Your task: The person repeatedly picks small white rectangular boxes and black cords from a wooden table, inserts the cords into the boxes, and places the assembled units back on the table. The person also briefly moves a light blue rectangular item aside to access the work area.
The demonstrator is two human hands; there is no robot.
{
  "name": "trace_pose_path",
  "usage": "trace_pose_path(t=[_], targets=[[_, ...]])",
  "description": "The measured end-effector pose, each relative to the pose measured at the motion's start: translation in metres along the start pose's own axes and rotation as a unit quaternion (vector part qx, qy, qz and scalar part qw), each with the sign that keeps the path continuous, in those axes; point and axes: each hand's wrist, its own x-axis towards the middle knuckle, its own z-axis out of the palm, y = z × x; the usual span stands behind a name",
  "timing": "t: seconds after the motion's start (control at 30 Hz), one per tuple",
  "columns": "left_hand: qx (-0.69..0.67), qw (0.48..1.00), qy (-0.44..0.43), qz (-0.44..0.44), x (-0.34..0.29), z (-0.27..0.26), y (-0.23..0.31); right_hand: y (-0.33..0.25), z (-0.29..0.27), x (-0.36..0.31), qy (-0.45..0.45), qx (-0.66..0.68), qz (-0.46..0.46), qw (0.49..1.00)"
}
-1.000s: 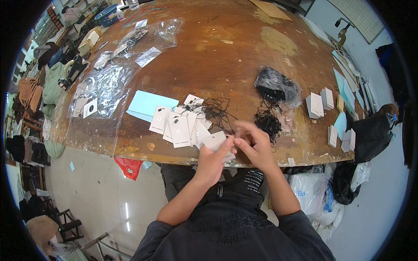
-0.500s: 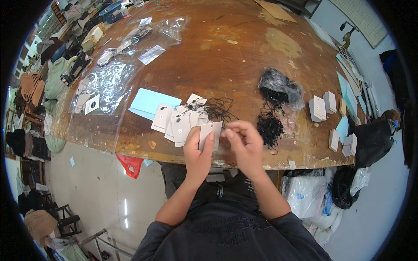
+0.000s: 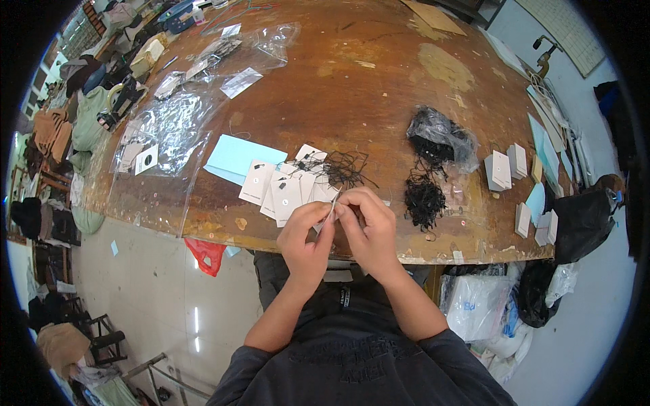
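Observation:
Near the table's front edge, my left hand (image 3: 305, 235) pinches a white hang tag (image 3: 334, 200), which is turned nearly edge-on. My right hand (image 3: 371, 229) meets it at the tag's upper end, fingers closed; what they pinch is too small to make out. Just beyond my hands, white hang tags (image 3: 256, 183) lie fanned out, some with small black pieces on them. Black strings (image 3: 347, 169) spread from their right side. To the right sits a loose tangle of black strings (image 3: 424, 201).
A clear bag with black contents (image 3: 443, 139) lies behind the tangle. Stacks of white cards (image 3: 497, 170) stand at the right. Light blue paper (image 3: 237, 159) is partly under the fanned tags. Clear plastic bags (image 3: 169, 132) cover the left side of the wooden table (image 3: 338, 101).
The hang tag has turned from facing me to nearly edge-on. My right hand has moved left, closing up against the tag and my left hand.

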Motion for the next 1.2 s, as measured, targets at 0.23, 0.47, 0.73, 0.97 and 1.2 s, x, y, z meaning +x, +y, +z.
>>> trace_pose_path(t=[0.23,0.47,0.73,0.97,1.2], targets=[[0.263,0.930,-0.034,0.253,-0.003,-0.024,0.005,-0.003,-0.008,-0.006,-0.094,0.326,0.307,0.889],[-0.049,0.979,0.025,-0.198,0.017,-0.040,-0.007,0.014,-0.036,0.038,0.152,0.064,0.200,0.966],[0.163,0.969,-0.025,-0.186,0.047,-0.059,-0.059,0.028,0.006,-0.003,0.012,-0.137,0.108,0.985],[0.069,0.977,-0.135,-0.152,0.014,-0.017,-0.035,0.032,0.041,0.025,-0.043,-0.193,0.111,0.974],[0.222,0.955,-0.166,-0.107,0.020,-0.024,-0.039,0.034,0.040,0.048,-0.073,-0.157,0.272,0.947]])
